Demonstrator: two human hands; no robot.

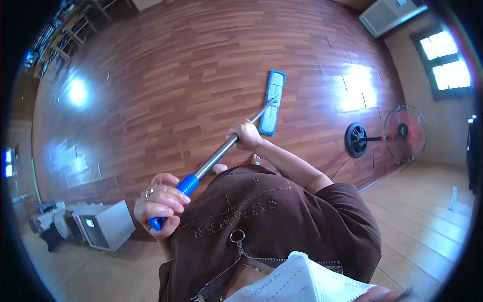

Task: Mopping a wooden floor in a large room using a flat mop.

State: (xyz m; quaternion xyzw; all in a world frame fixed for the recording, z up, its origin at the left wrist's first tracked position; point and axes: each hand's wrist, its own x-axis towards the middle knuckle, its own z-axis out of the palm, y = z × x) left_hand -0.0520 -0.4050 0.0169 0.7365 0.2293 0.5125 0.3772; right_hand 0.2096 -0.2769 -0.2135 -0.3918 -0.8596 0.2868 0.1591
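Gripping a mop in both hands, I have its pole slanting from the left of my body up toward the middle of the frame, where the flat blue mop head lies on the wood-patterned floor. My left hand, a ring on one finger, curls around the blue grip at the pole's upper end. My right hand wraps the bare metal tube further down, nearer the head.

I judge the pole light and stiff, probably hollow, and its smooth metal could slide under a damp palm; the blue grip should give the surer hold, with the other hand partway down for steering. The head's pad looks soft, and its centre joint probably tilts or swivels.

Beyond the mop, my bare foot shows just past my brown shirt. At the right of the frame stands a fan with a round black base, below a bright window. A pale boxy unit sits at the upper right, wooden furniture at the upper left, and a whitish box at the lower left.
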